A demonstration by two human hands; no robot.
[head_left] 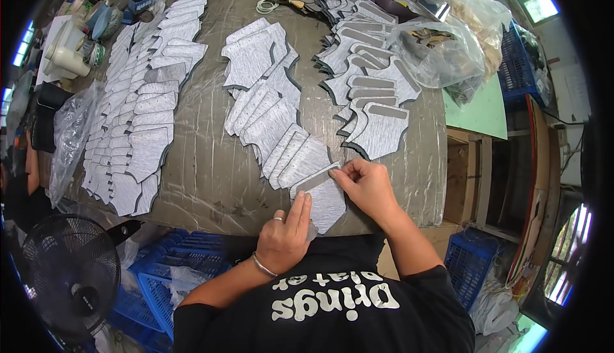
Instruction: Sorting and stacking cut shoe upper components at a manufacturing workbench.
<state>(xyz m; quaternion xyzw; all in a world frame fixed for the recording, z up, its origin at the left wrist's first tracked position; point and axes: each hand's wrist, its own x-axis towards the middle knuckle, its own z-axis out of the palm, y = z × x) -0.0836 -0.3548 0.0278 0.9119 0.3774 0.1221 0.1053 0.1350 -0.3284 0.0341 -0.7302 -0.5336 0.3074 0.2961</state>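
Pressing on the strip [318, 179] was the left hand [284, 241], two fingers straight and together at its left end; couldn't tell if the thumb gripped anything. Right hand [368, 190] had thumb and fingertips pinched on the strip's right end. Strip lay along the far edge of the nearest panel [325, 209], near side of the table [198, 180]. Overlapped middle row [259, 117] ran back between left rows [150, 148] and right row [382, 134]. Clear bag [441, 55] sat far right.

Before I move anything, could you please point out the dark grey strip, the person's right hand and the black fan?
Dark grey strip [316, 179]: head view, middle of its length.
Right hand [369, 186]: head view, back of the hand.
Black fan [73, 279]: head view, its round grille.
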